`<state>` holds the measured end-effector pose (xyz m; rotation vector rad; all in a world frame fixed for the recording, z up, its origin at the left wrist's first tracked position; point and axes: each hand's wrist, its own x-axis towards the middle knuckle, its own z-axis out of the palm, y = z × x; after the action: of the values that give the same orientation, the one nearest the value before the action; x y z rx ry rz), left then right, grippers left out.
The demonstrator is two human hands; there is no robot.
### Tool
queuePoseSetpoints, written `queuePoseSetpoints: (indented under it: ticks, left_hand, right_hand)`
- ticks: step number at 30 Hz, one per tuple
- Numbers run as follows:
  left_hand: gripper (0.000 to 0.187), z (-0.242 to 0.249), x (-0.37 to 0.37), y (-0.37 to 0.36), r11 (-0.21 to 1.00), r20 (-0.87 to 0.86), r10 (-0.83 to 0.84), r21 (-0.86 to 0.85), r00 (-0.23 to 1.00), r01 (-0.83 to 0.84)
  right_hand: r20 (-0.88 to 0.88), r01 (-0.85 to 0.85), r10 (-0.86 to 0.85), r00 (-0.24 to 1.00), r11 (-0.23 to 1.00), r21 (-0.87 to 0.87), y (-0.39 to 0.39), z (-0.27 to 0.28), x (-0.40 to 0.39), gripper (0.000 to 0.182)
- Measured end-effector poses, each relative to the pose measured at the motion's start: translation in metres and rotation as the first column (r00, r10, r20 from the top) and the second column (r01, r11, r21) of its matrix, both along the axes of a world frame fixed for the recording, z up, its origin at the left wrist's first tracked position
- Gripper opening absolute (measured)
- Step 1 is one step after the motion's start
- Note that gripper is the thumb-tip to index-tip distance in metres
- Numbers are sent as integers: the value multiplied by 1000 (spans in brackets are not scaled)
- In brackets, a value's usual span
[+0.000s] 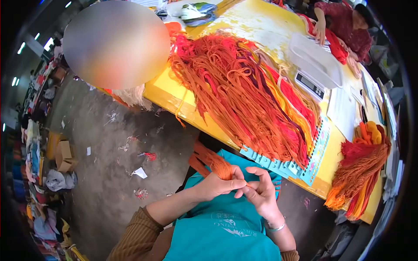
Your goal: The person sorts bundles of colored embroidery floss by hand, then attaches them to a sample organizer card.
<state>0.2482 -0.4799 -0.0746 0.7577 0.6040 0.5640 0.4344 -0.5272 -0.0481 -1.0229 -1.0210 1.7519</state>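
My left hand (216, 184) is closed around a hank of orange-brown yarn (220, 167), whose loose length trails up and left over my teal apron (213, 235). Close beside it, my right hand (262, 195) pinches a thin orange strand between thumb and forefinger, its other fingers curled. The strand runs across the small gap between my hands. Just beyond them, a large heap of yarn (235, 93) in rust, red, yellow and dark purple lies across the yellow table (167, 93). Its near ends rest on light-blue punched cards (321, 152) at the table edge.
A digital scale (309, 85) with a clear plastic tray (315, 56) stands behind the heap, with white paper (342, 108) beside it. More yarn bundles (361, 169) hang over the right edge. Another person (344, 26) works across the table. A cardboard box (64, 157) sits left on the scrap-strewn floor.
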Motion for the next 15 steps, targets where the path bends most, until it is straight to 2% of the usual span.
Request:
queuePoseSetpoints:
  ticks: [2, 4, 5, 7, 8, 10, 11, 13, 15]
  left_hand:
    - [17, -2, 1, 1, 1000, -1, -2, 30, 1000, 2]
    - [16, -5, 4, 1, 983, -101, 87, 173, 991, -69]
    - [16, -6, 6, 1, 971, -131, 126, 217, 983, -96]
    - [16, -8, 7, 0, 951, -157, 183, 277, 971, -135]
    - [17, -4, 9, 1, 948, -152, 203, 278, 967, -155]
    - [17, -2, 9, 2, 964, -189, 197, 216, 962, -155]
    - [18, -5, 10, 3, 957, -194, 222, 229, 956, -176]
    - [19, -10, 11, 8, 962, -177, 263, 117, 949, -245]
    - [22, -8, 17, 20, 929, -267, 326, 269, 907, -254]
  right_hand:
    - [-7, 49, -49, 999, 999, -11, 1, -6, -1, 44]
    - [215, 57, -78, 973, 993, 102, -2, -11, 2, 42]
    - [428, 73, -167, 888, 971, 227, -1, -7, -3, 36]
    - [564, 29, -262, 783, 922, 387, 1, -4, -6, 30]
    - [543, 65, -380, 749, 858, 510, 5, -2, -10, 23]
    - [582, -58, -464, 668, 747, 662, 9, -9, -3, 22]
    - [623, -99, -463, 630, 748, 656, 9, -11, 0, 20]
    - [584, -51, -502, 638, 729, 682, 17, -10, 4, 16]
    - [487, 191, -538, 688, 782, 593, 28, -26, 11, 8]
